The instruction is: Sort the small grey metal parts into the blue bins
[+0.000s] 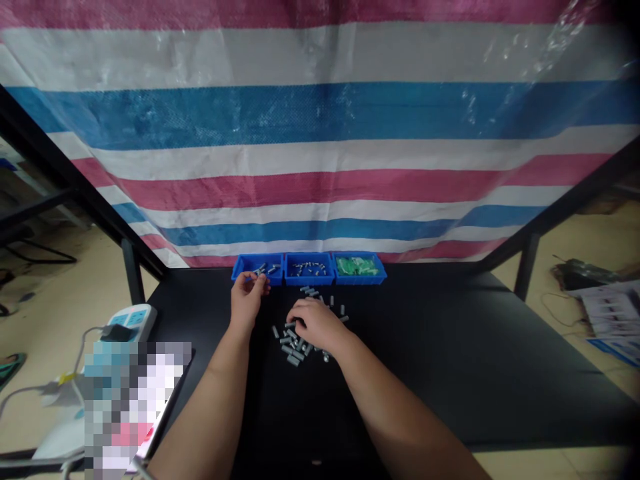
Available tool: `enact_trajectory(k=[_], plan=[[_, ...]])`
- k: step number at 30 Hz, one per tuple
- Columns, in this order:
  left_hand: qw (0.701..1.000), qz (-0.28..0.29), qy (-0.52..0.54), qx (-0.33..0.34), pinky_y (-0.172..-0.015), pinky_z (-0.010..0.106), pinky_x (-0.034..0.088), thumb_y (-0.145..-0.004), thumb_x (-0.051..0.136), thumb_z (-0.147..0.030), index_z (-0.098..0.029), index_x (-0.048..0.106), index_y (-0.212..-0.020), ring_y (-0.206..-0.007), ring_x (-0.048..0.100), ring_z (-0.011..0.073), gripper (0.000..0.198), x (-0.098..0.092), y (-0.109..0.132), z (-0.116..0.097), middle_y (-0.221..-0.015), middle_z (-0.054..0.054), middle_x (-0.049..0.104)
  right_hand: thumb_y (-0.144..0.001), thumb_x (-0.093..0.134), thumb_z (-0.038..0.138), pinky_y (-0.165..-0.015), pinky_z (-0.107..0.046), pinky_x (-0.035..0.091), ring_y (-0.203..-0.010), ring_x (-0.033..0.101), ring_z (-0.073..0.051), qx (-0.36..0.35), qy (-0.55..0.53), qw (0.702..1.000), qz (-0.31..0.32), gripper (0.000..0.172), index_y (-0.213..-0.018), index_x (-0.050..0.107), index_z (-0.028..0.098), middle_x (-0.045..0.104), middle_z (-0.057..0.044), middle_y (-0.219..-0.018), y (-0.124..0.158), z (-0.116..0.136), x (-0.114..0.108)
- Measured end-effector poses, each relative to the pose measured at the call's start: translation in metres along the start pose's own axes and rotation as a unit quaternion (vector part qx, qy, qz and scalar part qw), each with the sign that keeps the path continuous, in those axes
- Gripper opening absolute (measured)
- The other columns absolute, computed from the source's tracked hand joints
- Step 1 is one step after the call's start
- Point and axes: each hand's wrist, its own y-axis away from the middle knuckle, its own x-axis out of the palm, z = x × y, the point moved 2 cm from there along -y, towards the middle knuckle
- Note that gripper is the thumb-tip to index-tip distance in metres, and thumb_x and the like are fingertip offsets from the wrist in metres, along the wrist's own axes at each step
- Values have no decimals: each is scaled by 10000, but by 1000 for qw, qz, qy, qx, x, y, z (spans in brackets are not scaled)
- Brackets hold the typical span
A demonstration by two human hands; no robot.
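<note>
My left hand (pixel 246 300) is at the front edge of the left blue bin (pixel 242 267), its thumb and fingers pinched together. Whatever may be between those fingertips is too small to make out. Small metal pieces (pixel 273 270) lie in that bin. Over a loose pile of small grey cylinders (pixel 294 356), my right hand (pixel 320 325) is curled with its fingers pointing down and left. One grey cylinder (pixel 289 325) shows right at its fingertips; whether it is gripped or just touched is unclear. The palm hides part of the pile.
The middle blue bin (pixel 309 281) holds small screw-like pieces, and the right blue bin (pixel 381 275) green and clear packets (pixel 357 266). A power strip (pixel 143 320) with cables and a blurred-out bright screen (pixel 155 393) occupy the black table's (pixel 425 360) left side. Striped sheeting (pixel 320 157) hangs behind.
</note>
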Motion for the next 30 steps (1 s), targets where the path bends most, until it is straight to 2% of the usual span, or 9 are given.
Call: enact_trajectory(k=[4, 8, 11, 14, 18, 21, 23, 26, 30], plan=[[999, 41, 20, -3, -723, 311, 591, -740, 806, -408, -168, 578, -1124, -863, 739, 217, 507, 4, -3, 1, -1102, 138, 726, -817, 636, 91, -888, -308, 428, -951, 607, -186, 12, 9, 1000, 3, 235, -944, 754, 249, 690, -16, -962, 0, 0, -1], [997, 65, -31, -20, -630, 295, 589, -748, 779, -384, -180, 570, -1208, -890, 743, 245, 545, 6, -2, 5, -1288, 174, 650, -818, 652, 109, -810, -279, 422, -893, 606, -173, 35, 20, 999, 13, 140, -845, 723, 226, 664, -18, -902, 0, 1, -2], [994, 71, -80, 3, -612, 290, 573, -779, 734, -383, -167, 584, -1132, -768, 733, 207, 439, 3, 1, 6, -1157, 142, 695, -806, 655, 101, -749, -259, 407, -831, 596, -159, 39, 15, 999, 4, 130, -831, 690, 223, 641, -3, -845, 1, 2, -3], [974, 113, -191, 47, -618, 270, 532, -822, 678, -364, -171, 621, -1051, -678, 685, 165, 305, 1, 7, 0, -950, 71, 713, -832, 631, 109, -729, -247, 410, -793, 590, -146, 38, -13, 999, -37, 157, -917, 686, 229, 635, -3, -861, 2, 0, -8], [897, 243, -356, 102, -647, 258, 464, -836, 629, -302, -209, 680, -1046, -678, 637, 156, 235, 7, 21, -16, -809, 14, 702, -892, 576, 167, -701, -247, 424, -748, 588, -142, 79, -47, 988, -126, 118, -884, 687, 206, 643, -26, -865, 1, -13, -14], [842, 345, -406, 76, -598, 257, 418, -809, 648, -310, -224, 710, -1031, -614, 608, 158, 247, 12, 33, -25, -703, -3, 678, -898, 581, 246, -652, -253, 425, -679, 585, -151, 153, -79, 969, -176, 106, -856, 664, 197, 645, -15, -763, 1, -29, -15], [817, 378, -430, 61, -568, 256, 390, -778, 672, -316, -235, 729, -1001, -594, 608, 165, 243, 14, 39, -29, -675, -2, 676, -879, 591, 275, -607, -252, 413, -606, 565, -147, 190, -106, 960, -175, 98, -849, 647, 201, 616, 14, -665, 2, -40, -14], [802, 389, -450, 56, -560, 254, 374, -728, 703, -302, -254, 758, -949, -603, 624, 176, 232, 14, 41, -31, -691, 7, 699, -834, 618, 296, -586, -245, 420, -567, 550, -141, 204, -153, 950, -182, 91, -837, 634, 206, 576, 39, -606, 3, -50, -13], [806, 404, -432, 31, -574, 252, 390, -694, 735, -319, -259, 782, -902, -635, 651, 187, 221, 11, 38, -26, -722, 13, 726, -849, 623, 366, -669, -262, 506, -720, 639, -164, 157, -246, 928, -230, 239, -998, 663, 184, 673, -31, -804, 1, -50, -16]])
